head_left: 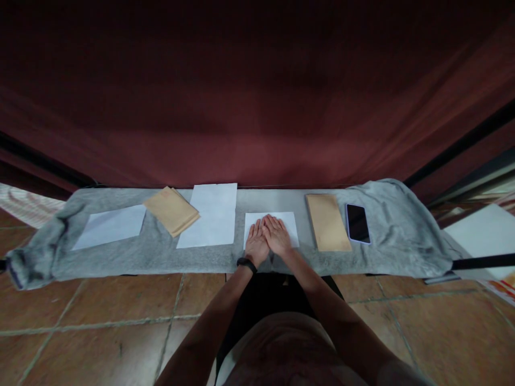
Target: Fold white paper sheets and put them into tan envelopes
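Note:
A small white sheet of paper (293,225), perhaps folded, lies near the front edge of a narrow surface covered in grey cloth. My left hand (256,242) rests flat on it, fingers stretched out, a black band on the wrist. Right beside it and touching it, my right hand (277,234) also lies flat, fingers extended. Both hands hide the middle of the paper. To the right is a stack of brown envelopes (328,222); to the left, a larger white sheet (213,217) lies flat.
More brown envelopes (171,210) overlap the larger sheet's left edge. Another white paper (110,228) lies farther left on the grey cloth (161,262). A phone (358,223) with a light purple edge sits at right. A dark red curtain (257,118) hangs behind.

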Demonstrator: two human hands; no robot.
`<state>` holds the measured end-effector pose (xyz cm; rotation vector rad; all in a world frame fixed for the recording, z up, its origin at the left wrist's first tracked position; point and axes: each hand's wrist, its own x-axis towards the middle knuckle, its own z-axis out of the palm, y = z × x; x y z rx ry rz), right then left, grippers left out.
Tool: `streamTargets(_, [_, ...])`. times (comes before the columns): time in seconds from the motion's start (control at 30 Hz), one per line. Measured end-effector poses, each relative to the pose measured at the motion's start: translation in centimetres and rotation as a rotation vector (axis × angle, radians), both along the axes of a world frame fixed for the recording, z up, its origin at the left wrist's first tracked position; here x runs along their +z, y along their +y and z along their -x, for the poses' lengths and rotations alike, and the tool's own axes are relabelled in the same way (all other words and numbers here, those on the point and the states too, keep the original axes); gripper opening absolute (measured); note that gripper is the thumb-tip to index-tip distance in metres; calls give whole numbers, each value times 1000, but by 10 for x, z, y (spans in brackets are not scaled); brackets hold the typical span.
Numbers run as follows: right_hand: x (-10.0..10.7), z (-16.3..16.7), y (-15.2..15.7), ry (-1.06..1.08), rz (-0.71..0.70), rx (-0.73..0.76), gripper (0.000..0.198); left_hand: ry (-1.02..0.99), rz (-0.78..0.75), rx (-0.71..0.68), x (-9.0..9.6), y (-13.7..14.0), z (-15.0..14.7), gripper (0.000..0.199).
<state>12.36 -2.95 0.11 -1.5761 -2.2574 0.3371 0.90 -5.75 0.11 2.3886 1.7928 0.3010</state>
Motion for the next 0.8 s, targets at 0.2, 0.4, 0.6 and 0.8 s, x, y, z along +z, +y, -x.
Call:
streamTargets(0.2, [-7, -21, 8, -42, -51, -129, 57, -53, -43, 98, 1, 6, 6, 59])
streamTargets(0.4, [-15, -44, 3, -50, -108, -255, 62, -81, -57, 187, 2, 12, 16, 61])
streamTargets(0.6, [-15, -58, -19, -78, -112, -283, 64, -91, -85, 241, 4, 5, 20, 64])
streamTargets(0.8, [-13, -61, -30, -68, -138, -295, 63, -19, -59, -60, 12, -17, 2, 53])
